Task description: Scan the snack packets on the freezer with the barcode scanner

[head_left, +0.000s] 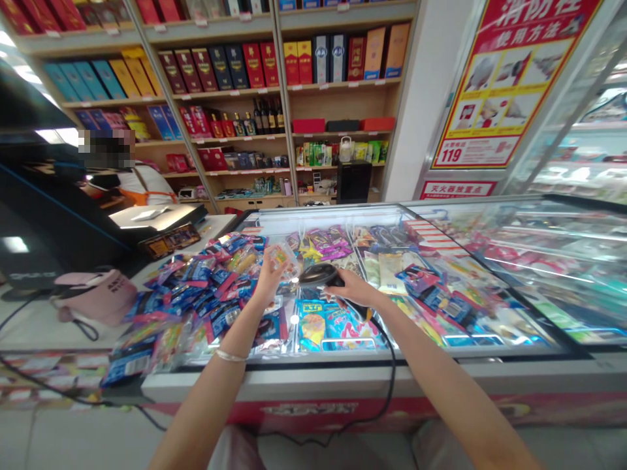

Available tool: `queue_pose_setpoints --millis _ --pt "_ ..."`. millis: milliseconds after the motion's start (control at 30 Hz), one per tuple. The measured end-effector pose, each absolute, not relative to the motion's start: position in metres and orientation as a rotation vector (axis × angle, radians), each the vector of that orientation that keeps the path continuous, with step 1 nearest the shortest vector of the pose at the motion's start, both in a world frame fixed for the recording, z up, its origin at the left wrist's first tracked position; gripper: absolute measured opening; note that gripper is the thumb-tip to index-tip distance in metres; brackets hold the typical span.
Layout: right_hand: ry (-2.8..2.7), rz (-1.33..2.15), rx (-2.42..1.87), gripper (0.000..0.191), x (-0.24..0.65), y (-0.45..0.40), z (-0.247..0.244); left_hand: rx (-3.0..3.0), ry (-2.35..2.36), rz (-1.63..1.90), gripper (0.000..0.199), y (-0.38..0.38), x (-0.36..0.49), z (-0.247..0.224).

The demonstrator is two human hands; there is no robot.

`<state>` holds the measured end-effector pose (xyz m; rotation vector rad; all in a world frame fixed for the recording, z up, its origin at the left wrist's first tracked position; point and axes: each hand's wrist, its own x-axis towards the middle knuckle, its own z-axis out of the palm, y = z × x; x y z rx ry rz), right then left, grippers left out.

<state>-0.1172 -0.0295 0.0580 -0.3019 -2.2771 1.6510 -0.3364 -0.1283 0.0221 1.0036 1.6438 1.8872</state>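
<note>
My left hand (pixel 268 279) is closed on a clear snack packet (pixel 283 258) with colourful contents, held up above the freezer's glass top. Facing it from the right, my right hand (pixel 350 287) grips a black barcode scanner (pixel 318 274) whose head points toward the packet. Its black cable (pixel 392 365) hangs down over the freezer's front. To the left of my left hand lies a large heap of blue and pink snack packets (pixel 200 281). A smaller group of similar packets (pixel 443 297) rests on the glass to the right.
Under the glass of the chest freezer (pixel 343 372) are several bagged goods. A pink cup (pixel 100 297) and a black monitor (pixel 59 222) stand on the left counter. Behind it is a person in an orange apron (pixel 147 183). Shelves (pixel 235 98) with boxes line the back wall.
</note>
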Motion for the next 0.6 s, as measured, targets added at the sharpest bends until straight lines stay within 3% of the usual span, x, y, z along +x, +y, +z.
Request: queue_pose_setpoints --millis 600 --pt "-2.266 1.701 -0.329 0.016 -0.1165 -0.0282 0.0603 0.957 1.587 1.929 0.068 -0.1265 -0.3362 0.0234"
